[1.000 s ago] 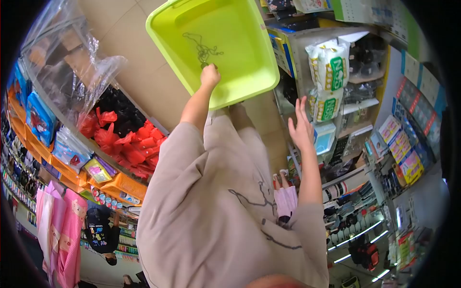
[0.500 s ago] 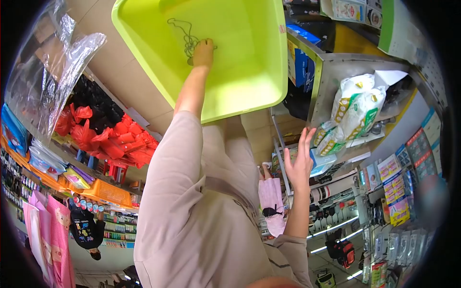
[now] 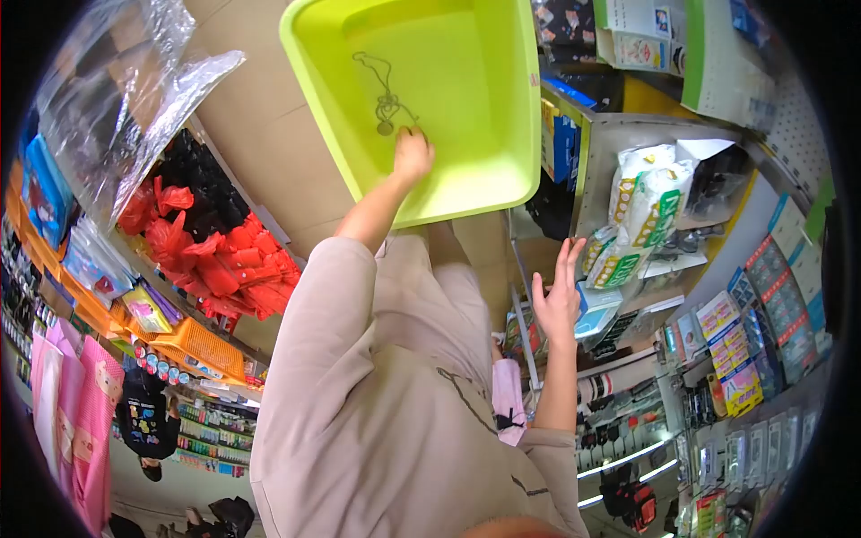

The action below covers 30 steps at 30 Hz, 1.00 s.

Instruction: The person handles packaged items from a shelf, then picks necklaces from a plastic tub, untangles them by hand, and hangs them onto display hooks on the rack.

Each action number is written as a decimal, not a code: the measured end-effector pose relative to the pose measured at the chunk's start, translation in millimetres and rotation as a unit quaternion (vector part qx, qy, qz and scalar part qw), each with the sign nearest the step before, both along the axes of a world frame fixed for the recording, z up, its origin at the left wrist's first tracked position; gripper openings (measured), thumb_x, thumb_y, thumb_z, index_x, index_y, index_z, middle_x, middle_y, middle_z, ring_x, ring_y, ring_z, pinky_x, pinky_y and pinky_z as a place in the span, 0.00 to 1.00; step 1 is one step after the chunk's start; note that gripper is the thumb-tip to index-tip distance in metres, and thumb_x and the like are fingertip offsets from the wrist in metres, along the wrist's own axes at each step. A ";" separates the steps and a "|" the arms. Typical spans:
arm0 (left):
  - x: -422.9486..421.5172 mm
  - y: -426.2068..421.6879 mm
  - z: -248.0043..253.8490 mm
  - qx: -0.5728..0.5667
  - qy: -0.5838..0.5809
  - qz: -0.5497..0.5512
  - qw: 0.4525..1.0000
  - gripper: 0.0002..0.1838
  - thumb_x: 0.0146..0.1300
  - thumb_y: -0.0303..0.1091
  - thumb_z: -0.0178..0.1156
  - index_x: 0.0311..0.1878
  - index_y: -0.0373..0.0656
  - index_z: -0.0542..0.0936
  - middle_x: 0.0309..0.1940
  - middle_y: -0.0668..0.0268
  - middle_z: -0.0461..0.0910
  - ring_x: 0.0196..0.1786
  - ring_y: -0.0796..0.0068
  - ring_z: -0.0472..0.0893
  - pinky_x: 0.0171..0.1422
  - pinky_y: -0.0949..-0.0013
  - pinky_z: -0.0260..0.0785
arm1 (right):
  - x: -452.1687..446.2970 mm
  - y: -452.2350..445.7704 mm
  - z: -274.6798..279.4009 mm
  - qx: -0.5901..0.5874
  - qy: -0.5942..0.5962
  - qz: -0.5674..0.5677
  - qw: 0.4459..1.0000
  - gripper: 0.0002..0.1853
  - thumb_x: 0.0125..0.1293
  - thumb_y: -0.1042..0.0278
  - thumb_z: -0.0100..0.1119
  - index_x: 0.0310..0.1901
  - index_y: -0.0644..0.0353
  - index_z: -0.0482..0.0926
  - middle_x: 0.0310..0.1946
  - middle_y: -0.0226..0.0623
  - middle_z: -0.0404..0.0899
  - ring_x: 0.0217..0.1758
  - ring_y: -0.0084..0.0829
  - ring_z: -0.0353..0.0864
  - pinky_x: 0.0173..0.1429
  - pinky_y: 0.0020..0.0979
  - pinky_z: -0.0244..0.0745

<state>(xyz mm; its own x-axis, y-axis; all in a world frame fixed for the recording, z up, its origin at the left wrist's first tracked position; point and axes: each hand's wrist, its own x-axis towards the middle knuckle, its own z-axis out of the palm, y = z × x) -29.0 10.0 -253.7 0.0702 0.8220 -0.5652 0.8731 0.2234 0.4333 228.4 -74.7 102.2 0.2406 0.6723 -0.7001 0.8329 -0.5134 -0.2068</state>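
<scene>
A large lime-green plastic tub [image 3: 314, 99] stands in front of me. On its floor lies a thin, dark, tangled cord or chain [image 3: 387, 100] with a small round disc at one end. My left hand [image 3: 414, 154] reaches into the tub, with its slightly bent fingertips close to one loose end of the cord. The hand seems to hold nothing, though I cannot tell whether it touches that end. Over on the right, my right hand [image 3: 558, 300] is raised with fingers stretched out, holding nothing. It is nearest to the white-and-green plastic packs [image 3: 632, 224].
Red plastic bags [image 3: 224, 260] and an orange basket [image 3: 202, 350] line the left side, below clear plastic wrap [image 3: 134, 99]. A metal shelf unit [image 3: 596, 161] stands close on the right. A person in black [image 3: 148, 412] is in the lower left background.
My left hand has drawn back from the tangled cord towards the tub's near side, leaving the cord on the floor of the tub. The view has shifted slightly; my right hand stays raised.
</scene>
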 end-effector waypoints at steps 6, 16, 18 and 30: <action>-8.1 -3.0 119.3 -0.031 -0.130 0.068 0.989 0.14 0.66 0.37 0.60 0.38 0.32 0.79 0.40 0.43 0.77 0.47 0.43 0.79 0.57 0.50 0.73 | 5.7 -15.7 0.2 0.071 0.009 0.051 0.996 0.49 0.66 0.67 0.61 0.84 0.49 0.42 0.86 0.43 0.36 0.42 0.59 0.86 0.40 0.47 0.84; -42.8 -26.4 322.9 0.183 -0.269 0.065 0.943 0.12 0.71 0.36 0.64 0.40 0.35 0.80 0.36 0.53 0.82 0.42 0.56 0.81 0.49 0.60 0.72 | 17.0 -33.7 -2.6 0.131 -0.004 0.066 0.989 0.49 0.65 0.66 0.63 0.83 0.54 0.46 0.86 0.42 0.37 0.44 0.61 0.85 0.47 0.51 0.83; -44.8 -29.7 362.2 0.141 -0.324 0.060 0.933 0.09 0.69 0.33 0.66 0.42 0.36 0.81 0.35 0.55 0.83 0.40 0.55 0.81 0.48 0.60 0.73 | 16.3 -41.5 1.1 0.122 -0.001 0.053 0.991 0.48 0.65 0.65 0.64 0.82 0.55 0.49 0.86 0.43 0.39 0.48 0.61 0.85 0.51 0.53 0.82; -33.7 -2.2 560.2 0.108 -0.486 -0.202 0.843 0.14 0.68 0.23 0.61 0.55 0.36 0.84 0.30 0.66 0.85 0.32 0.77 0.81 0.41 0.70 0.75 | -88.9 13.1 190.1 0.339 0.443 -0.048 0.829 0.22 0.67 0.69 0.67 0.63 0.58 0.80 0.46 0.38 0.86 0.32 0.25 0.79 0.41 0.27 0.76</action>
<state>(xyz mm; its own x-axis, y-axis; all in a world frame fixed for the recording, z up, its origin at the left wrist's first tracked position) -62.7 7.8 306.6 0.7128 0.6968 0.0804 0.0679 -0.1826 0.9808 139.5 -61.7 292.3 -0.0904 0.9909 -0.1002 0.1619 -0.0846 -0.9832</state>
